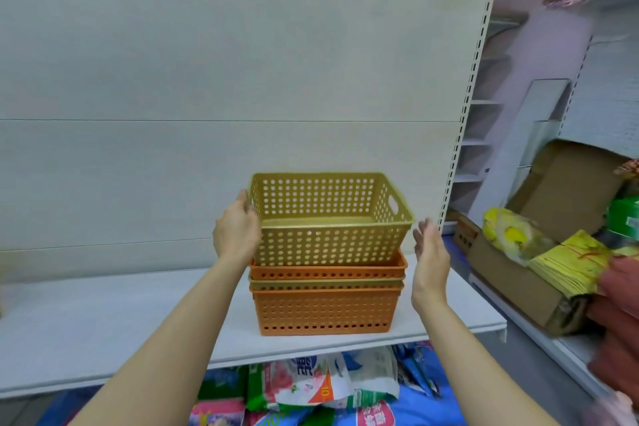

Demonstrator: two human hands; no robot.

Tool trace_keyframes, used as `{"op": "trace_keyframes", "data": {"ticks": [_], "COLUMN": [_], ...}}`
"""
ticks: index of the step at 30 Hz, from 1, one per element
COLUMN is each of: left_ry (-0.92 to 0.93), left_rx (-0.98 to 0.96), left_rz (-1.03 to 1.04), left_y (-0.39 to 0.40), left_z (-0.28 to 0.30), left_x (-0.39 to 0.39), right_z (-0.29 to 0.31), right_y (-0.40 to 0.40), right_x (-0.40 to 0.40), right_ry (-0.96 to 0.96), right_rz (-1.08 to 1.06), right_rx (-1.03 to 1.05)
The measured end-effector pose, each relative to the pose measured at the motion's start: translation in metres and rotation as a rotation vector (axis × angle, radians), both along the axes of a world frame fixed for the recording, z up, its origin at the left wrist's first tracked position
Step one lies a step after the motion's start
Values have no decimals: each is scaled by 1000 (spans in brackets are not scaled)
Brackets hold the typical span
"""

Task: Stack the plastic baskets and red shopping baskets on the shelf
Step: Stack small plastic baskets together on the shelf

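A yellow perforated plastic basket (328,218) sits nested on top of a stack on the white shelf (103,322). Under it lie an orange basket (328,270), a thin yellow-green rim, and a larger orange basket (325,311) at the bottom. My left hand (237,228) grips the yellow basket's left end, thumb over the rim. My right hand (428,252) hovers just off its right end, fingers spread, touching nothing.
The shelf's pale back panel (207,79) rises behind the stack. Colourful packets (328,384) lie on a lower level under the shelf. At the right, a cardboard box (525,273) holds yellow paper bundles, and red blurred items (619,322) sit near the frame edge.
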State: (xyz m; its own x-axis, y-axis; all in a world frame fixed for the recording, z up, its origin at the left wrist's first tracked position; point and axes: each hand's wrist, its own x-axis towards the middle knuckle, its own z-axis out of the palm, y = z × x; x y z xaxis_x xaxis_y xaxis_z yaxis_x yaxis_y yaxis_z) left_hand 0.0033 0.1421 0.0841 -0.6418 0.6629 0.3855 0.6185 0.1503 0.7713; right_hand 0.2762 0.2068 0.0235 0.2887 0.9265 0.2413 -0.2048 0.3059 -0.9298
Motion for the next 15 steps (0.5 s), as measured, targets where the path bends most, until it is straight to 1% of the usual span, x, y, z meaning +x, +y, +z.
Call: {"op": "trace_keyframes", "data": {"ticks": [2, 4, 7, 8, 10, 11, 12, 14, 15], "left_ry": [11, -26, -209, -209, -90, -68, -103, -260, -282], "left_rx": [-31, -26, -24, -49, -122, -121, -102, -28, 13], "left_rz": [-57, -132, -317, -361, -381, -377, -379, -385, -379], "left_y": [1, -5, -20, -25, -28, -29, -28, -30, -29], "left_z": [-11, -22, -41, -47, -62, -66, -68, -65, -62], "left_x": [-1, -5, -11, -11, -13, -12, -11, -3, 0], "right_z": [9, 7, -2, -4, -5, -6, -6, -3, 0], "right_y": [-3, -1, -1, -2, -4, -5, -7, -8, -6], "right_x": [-1, -3, -4, -5, -6, -7, -8, -12, -13], "right_ry": [-182, -327, -356, -365, -385, -387, -388, -391, -392], "right_rz": [57, 62, 45, 43, 34, 31, 36, 42, 40], "right_rx": [57, 49, 16, 13, 4, 1, -1, -15, -29]}}
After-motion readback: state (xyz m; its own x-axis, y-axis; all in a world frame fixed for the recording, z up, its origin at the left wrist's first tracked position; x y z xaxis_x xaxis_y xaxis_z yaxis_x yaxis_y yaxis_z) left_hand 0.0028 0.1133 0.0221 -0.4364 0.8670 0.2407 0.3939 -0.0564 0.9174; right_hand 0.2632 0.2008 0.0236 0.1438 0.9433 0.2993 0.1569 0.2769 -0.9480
